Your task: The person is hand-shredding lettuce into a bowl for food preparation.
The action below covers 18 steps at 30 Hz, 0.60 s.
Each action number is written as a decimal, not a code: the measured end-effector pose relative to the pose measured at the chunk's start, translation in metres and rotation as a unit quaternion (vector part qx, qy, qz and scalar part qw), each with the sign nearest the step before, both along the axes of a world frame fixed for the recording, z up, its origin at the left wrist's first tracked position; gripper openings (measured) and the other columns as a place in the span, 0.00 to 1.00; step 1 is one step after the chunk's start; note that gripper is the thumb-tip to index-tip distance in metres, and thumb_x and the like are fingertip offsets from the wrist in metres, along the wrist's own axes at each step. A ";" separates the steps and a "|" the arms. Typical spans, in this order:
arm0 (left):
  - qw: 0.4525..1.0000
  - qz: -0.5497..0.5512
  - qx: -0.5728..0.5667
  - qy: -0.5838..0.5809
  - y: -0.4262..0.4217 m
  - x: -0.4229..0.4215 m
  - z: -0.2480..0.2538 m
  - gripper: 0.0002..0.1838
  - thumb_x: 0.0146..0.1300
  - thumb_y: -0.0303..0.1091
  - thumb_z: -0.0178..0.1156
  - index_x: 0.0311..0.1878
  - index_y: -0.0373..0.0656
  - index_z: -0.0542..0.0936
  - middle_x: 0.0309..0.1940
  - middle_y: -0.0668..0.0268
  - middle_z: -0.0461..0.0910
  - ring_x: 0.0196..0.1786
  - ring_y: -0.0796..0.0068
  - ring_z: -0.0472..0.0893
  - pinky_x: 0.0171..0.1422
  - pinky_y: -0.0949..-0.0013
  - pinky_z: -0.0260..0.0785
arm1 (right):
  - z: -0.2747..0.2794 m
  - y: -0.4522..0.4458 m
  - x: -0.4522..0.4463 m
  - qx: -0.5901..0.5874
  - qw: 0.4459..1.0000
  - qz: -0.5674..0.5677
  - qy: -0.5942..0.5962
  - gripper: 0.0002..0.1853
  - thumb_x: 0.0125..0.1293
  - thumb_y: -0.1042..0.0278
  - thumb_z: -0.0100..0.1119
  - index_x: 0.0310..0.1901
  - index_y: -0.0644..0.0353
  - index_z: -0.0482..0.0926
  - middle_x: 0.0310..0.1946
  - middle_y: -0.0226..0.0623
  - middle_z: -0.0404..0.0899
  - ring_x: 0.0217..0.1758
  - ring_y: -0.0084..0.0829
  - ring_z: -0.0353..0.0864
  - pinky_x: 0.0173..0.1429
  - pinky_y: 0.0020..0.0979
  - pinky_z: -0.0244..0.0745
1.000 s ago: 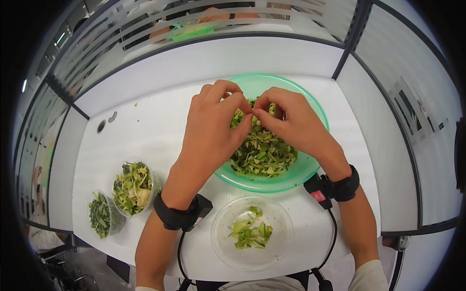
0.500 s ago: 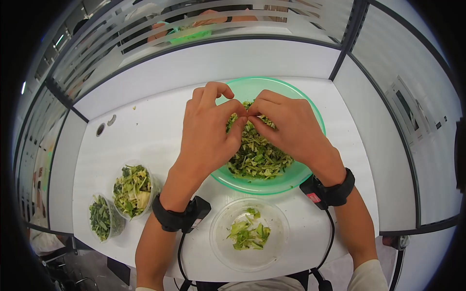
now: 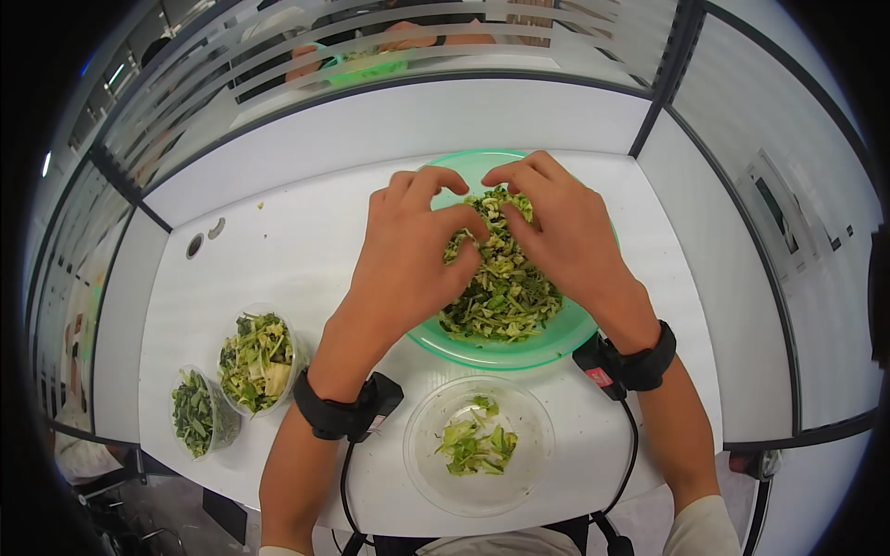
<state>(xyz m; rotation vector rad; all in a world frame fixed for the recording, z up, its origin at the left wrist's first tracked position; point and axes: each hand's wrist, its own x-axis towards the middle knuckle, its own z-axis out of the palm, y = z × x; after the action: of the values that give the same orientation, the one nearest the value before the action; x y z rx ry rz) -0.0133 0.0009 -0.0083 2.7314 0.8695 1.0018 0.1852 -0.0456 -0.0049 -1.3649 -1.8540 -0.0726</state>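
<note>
A green bowl [image 3: 579, 338] holds a heap of chopped green leaves and stems [image 3: 505, 292]. Over its left part is my left hand [image 3: 413, 250], fingers curved and apart, with nothing visible between them. My right hand [image 3: 570, 236] hovers over the bowl's right side, thumb and fingers spread, also with nothing visible in it. The two hands do not touch each other. Nearer to me stands a clear round container [image 3: 528, 463] with a few pale green leaf pieces [image 3: 477, 445] at its bottom.
On the left stand two clear tubs, one with mixed greens [image 3: 255, 361], the other with darker leaves [image 3: 192, 414]. White partitions [image 3: 399, 120] enclose the table [image 3: 306, 222]. Beyond the glass, a person's hands [image 3: 408, 37] are over another green bowl [image 3: 366, 69]. Cables hang from both wristbands.
My fingertips met above the bowl before; now both hands have opened and moved apart, showing more of the greens between them.
</note>
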 end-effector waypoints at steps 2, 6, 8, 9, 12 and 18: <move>0.998 -0.009 -0.017 0.052 -0.003 -0.001 0.005 0.10 0.50 0.26 0.67 0.36 0.50 0.89 0.60 0.63 0.78 0.66 0.56 0.73 0.73 0.52 0.61 | 0.001 -0.001 0.000 -0.022 1.000 0.002 -0.001 0.10 0.67 0.72 0.64 0.50 0.55 0.84 0.41 0.38 0.81 0.38 0.45 0.84 0.40 0.43 0.79; 0.996 -0.007 -0.005 0.086 -0.006 0.000 0.004 0.11 0.48 0.27 0.70 0.37 0.50 0.88 0.62 0.62 0.77 0.70 0.55 0.71 0.75 0.52 0.60 | 0.002 0.000 -0.001 -0.033 0.999 0.017 0.023 0.06 0.69 0.70 0.61 0.44 0.57 0.85 0.37 0.39 0.80 0.36 0.44 0.83 0.40 0.43 0.77; 0.995 0.002 -0.013 0.097 -0.008 0.000 0.004 0.12 0.48 0.27 0.71 0.38 0.50 0.87 0.63 0.62 0.76 0.70 0.55 0.70 0.75 0.51 0.60 | 0.003 0.001 -0.001 -0.041 0.999 0.012 0.026 0.06 0.69 0.70 0.61 0.43 0.57 0.85 0.37 0.38 0.80 0.36 0.44 0.83 0.40 0.43 0.77; 0.995 0.007 -0.017 0.102 -0.008 0.000 0.004 0.12 0.48 0.28 0.71 0.39 0.50 0.87 0.63 0.62 0.76 0.71 0.55 0.70 0.75 0.51 0.60 | 0.004 0.001 -0.001 -0.045 0.999 0.010 0.028 0.06 0.69 0.70 0.61 0.43 0.57 0.85 0.36 0.38 0.80 0.37 0.44 0.84 0.40 0.43 0.77; 0.995 0.015 -0.003 0.102 -0.007 0.001 0.002 0.12 0.49 0.27 0.71 0.39 0.48 0.86 0.63 0.62 0.76 0.70 0.55 0.71 0.74 0.51 0.61 | 0.005 0.002 0.000 -0.050 0.998 0.014 0.034 0.06 0.70 0.70 0.60 0.41 0.58 0.85 0.36 0.39 0.81 0.37 0.44 0.84 0.41 0.44 0.77; 0.996 0.010 0.011 0.083 -0.006 0.002 0.001 0.08 0.56 0.27 0.72 0.40 0.47 0.86 0.62 0.63 0.78 0.67 0.57 0.73 0.71 0.52 0.62 | 0.005 0.003 0.001 -0.057 0.997 0.023 0.048 0.07 0.70 0.70 0.58 0.42 0.59 0.85 0.35 0.39 0.81 0.38 0.44 0.84 0.42 0.44 0.77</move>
<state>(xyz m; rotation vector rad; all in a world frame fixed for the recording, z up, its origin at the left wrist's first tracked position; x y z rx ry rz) -0.0116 -0.0050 -0.0074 2.8628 0.9155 0.8025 0.1865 -0.0426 -0.0001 -1.3775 -1.8321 0.1224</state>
